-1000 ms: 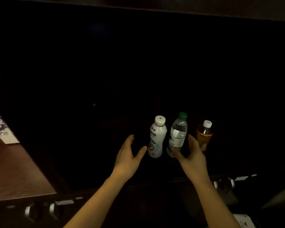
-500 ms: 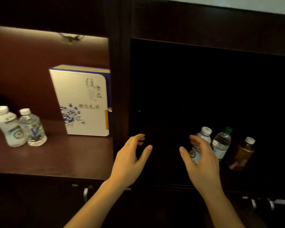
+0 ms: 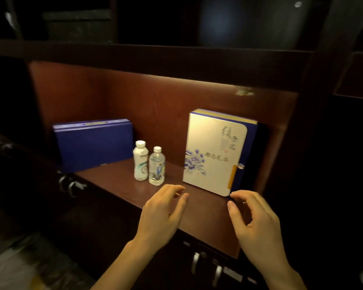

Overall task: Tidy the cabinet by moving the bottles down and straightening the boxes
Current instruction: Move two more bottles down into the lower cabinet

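Blue box (image 3: 92, 145), centre left: deep blue all over, thin yellow-green strip seen along top edge. Cream box (image 3: 214, 151), centre right: cream front printed with blue floral pattern at left edge, dark characters at upper right, blue spine, orange strip at lower right. Opaque bottle (image 3: 141, 161): white, white cap, teal swirl on label. Clear bottle (image 3: 156, 166): white cap, blue-and-yellow label. Shelf (image 3: 208, 214): reddish-brown. Handles (image 3: 195, 262), bottom: silver.

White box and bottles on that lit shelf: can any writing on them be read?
White box: a row of four characters, perhaps "都匀毛尖", blurred; the calligraphy above is unreadable.
White bottle, clear bottle: labels too blurred.
Blue box: no legible text.
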